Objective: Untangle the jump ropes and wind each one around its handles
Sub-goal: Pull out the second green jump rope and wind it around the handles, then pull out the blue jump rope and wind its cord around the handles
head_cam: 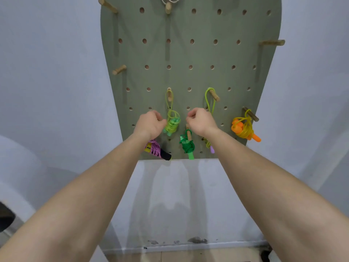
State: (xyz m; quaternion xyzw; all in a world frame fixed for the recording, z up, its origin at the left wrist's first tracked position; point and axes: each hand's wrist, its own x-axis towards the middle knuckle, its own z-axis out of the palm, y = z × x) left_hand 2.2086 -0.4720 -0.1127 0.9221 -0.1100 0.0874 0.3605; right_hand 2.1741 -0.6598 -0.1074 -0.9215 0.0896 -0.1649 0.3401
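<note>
Sage-green pegboard [190,53] is fixed to a pale wall and fills the upper centre of the frame. Five wound jump ropes hang along its lower rows.

Left hand [150,124], centre frame: fingers curled inward, thumb side touching the left edge of the lime-green jump rope [172,125]. Whether the fingers actually pinch the cord cannot be told. This rope is coiled round its clear green handles and hangs by a loop from a wooden peg [169,93] directly above.

Right hand [201,120], just right of that bundle and apart from it: fingers closed in a loose fist, with nothing visible in them.

Dark green jump rope [187,145] hangs wound on a peg below and between the two hands. Purple-handled jump rope [210,146] shows partly behind the right wrist. Orange-handled jump rope [243,128] hangs at the board's right edge. Pink jump rope with black handle [157,149] lies behind the left wrist at the board's lower edge
</note>
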